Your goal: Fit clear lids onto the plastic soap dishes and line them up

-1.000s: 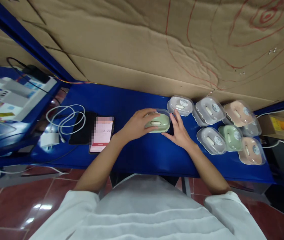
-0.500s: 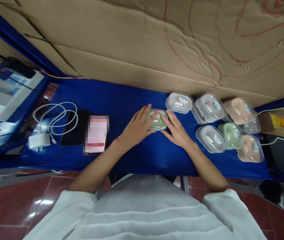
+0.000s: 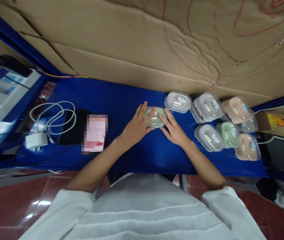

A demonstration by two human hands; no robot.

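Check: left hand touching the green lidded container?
Touching. Head view shows left hand fingers lying flat over the green container lid, no gap.

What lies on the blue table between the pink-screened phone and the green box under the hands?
In the head view, only the left hand and bare blue table lie between the phone and the green box; no other object lies there.

Head camera looks steeply down, near, over the blue table [image 3: 121, 100].
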